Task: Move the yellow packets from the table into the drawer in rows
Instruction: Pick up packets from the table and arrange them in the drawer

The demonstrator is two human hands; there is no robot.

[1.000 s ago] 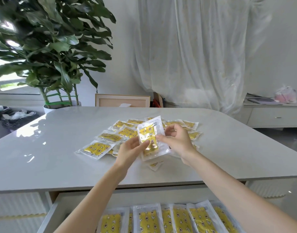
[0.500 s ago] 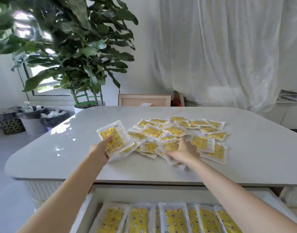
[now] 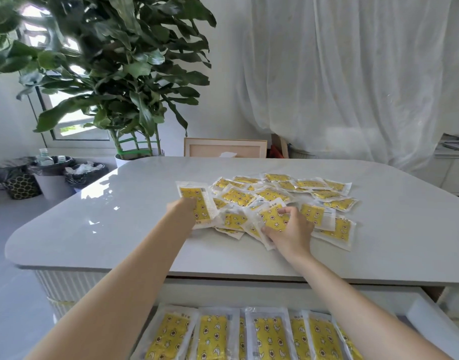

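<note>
Big glossy pale-grey table carries the loose heap of yellow star-printed plastic packets, and the open white drawer below already holds a flat row of packets. This looks like the gathering step. The left hand grips a raised packet at the heap's left edge. The right hand curls thumb and fingers round a second packet on the heap. Next move, I'd say: lift clear and lay them in line.

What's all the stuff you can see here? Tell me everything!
table: one, white, centre
loose packets: many, yellow, heaped on table
drawer: one, white, open under table's near edge
drawer packets: one overlapping row, yellow, in drawer
plant: one, green, behind table, left
curtain: white, back wall
frame: one, pale wood, behind table
bins: two, black-bagged, floor left
left packet: yellow, held by left hand
right packet: yellow, pinched by right hand
</note>
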